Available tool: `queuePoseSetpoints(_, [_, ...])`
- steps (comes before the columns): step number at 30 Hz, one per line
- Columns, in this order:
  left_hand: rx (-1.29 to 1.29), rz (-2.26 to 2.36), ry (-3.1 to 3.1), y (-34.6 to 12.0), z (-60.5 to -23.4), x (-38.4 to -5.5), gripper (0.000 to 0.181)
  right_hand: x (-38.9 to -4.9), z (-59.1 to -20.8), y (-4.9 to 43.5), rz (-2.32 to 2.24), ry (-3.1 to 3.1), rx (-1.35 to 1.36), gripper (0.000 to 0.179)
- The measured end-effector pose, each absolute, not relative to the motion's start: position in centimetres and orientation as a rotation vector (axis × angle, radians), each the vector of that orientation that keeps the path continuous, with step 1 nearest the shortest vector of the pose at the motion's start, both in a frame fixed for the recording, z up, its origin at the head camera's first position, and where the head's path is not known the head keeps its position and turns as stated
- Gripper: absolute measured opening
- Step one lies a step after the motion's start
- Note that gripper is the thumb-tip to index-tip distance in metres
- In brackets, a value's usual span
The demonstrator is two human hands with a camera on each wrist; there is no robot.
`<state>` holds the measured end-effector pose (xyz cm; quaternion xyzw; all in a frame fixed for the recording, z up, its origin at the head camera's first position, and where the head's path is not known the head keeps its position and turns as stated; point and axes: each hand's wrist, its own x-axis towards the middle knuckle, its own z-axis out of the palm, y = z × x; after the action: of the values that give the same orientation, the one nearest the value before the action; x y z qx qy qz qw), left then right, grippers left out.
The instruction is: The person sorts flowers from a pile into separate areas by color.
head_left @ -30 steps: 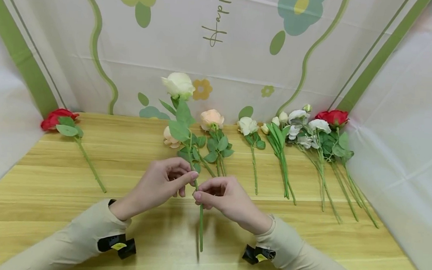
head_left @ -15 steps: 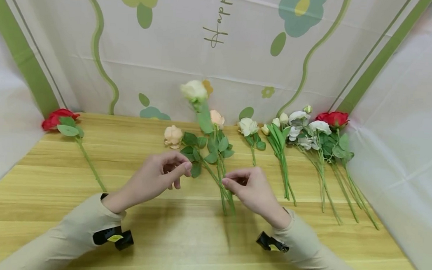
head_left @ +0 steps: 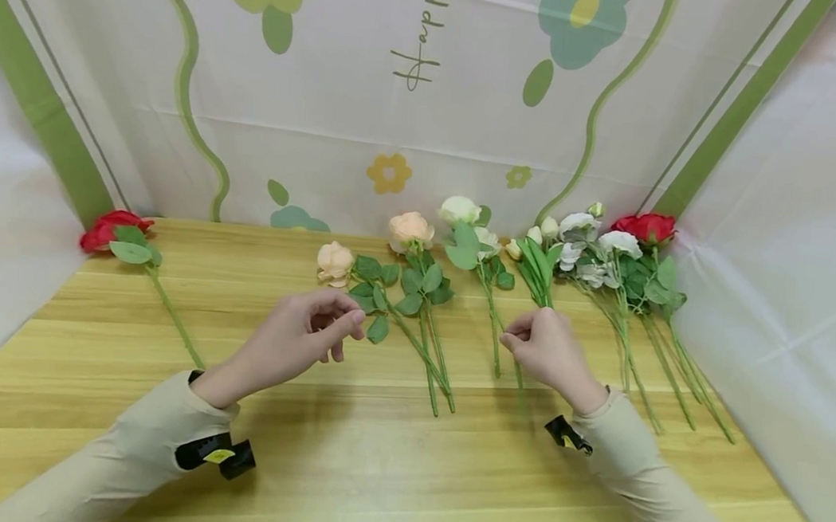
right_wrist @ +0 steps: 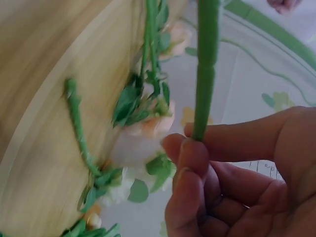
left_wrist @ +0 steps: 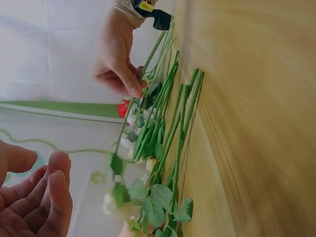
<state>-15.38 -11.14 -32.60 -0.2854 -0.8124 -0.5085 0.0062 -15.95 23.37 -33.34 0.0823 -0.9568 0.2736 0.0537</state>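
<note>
My right hand [head_left: 552,351] pinches the green stem of a white rose [head_left: 460,209] between thumb and fingers. In the right wrist view the pinched stem [right_wrist: 207,64] runs up from the fingertips. The rose is held above the table, its head in front of another white rose [head_left: 489,244] that lies there. Beyond the right hand are white tulips [head_left: 538,272], their lower stems hidden by it. My left hand [head_left: 287,345] hovers left of two peach roses [head_left: 410,230], fingers loosely bent and holding nothing; the left wrist view shows its fingers [left_wrist: 54,197] apart from any flower.
A red rose [head_left: 107,230] lies at the far left of the wooden table [head_left: 377,466]. At the right lie pale grey-white flowers [head_left: 594,252] and a red flower [head_left: 644,227], with stems toward the front. A printed cloth [head_left: 314,79] stands behind the table.
The right hand has carried the white rose rightward, from over the peach roses to over the lying white rose. The left hand has let go of the stem and drawn back slightly left.
</note>
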Motion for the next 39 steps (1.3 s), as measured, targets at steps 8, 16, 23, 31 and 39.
queuePoseSetpoints(8, [-0.902,-1.575,-2.554,-11.2,-32.7,-15.5,0.012,-16.4,-33.7,24.3,0.598,-3.046,0.195,0.011])
queuePoseSetpoints(16, [-0.931,-1.564,-2.589,-11.2,-32.8,-15.5,0.015,-16.6,-34.6,24.1,0.618,-3.104,0.270,0.014])
queuePoseSetpoints(23, [-0.946,-1.545,-2.642,-11.3,-32.8,-15.5,0.015,-16.6,-35.1,24.0,0.688,-3.155,0.291,0.022])
queuePoseSetpoints(31, [-0.943,-1.542,-2.700,-11.5,-32.7,-15.6,0.016,-16.6,-35.0,23.8,0.649,-3.184,0.246,0.024])
queuePoseSetpoints(39, [-0.990,-1.497,-2.725,-11.8,-32.6,-15.7,0.013,-16.2,-34.0,23.8,0.584,-3.155,0.228,0.032])
